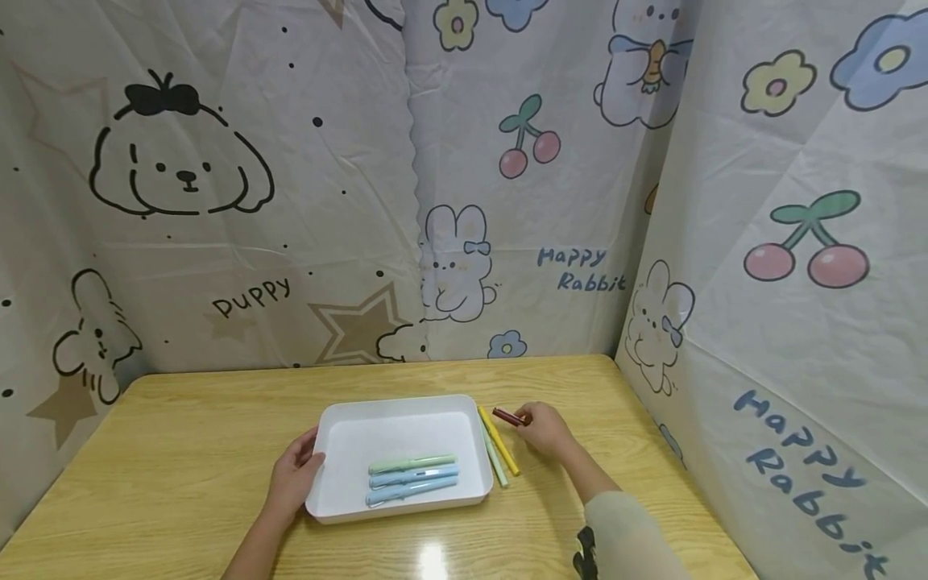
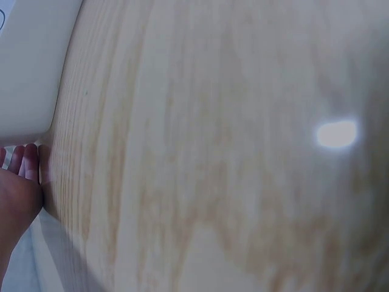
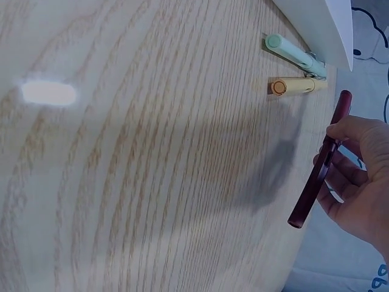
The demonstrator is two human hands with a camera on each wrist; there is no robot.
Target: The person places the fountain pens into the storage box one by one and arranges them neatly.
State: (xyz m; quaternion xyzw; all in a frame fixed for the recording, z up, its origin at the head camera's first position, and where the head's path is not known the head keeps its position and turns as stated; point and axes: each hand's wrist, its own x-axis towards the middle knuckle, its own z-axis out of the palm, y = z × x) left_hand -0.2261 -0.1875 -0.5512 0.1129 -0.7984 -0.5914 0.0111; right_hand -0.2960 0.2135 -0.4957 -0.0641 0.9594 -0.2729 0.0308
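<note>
A white tray (image 1: 391,419) sits on the table, holding a light green pen (image 1: 412,464) and two light blue pens (image 1: 416,489) side by side. My left hand (image 1: 292,475) grips the tray's left side, its thumb at the rim; in the left wrist view, fingers (image 2: 30,161) show by the tray corner. My right hand (image 1: 545,428) pinches a dark red pen (image 3: 319,167) between thumb and fingers, right of the tray and off the table. Between tray and hand lie a yellow pen (image 1: 500,441) and another light green pen (image 3: 295,55).
The wooden table (image 1: 217,419) has a curtain with cartoon prints (image 1: 326,201) behind it and another curtain (image 1: 783,338) along its right side. A bright light reflection shows near the front of the tabletop.
</note>
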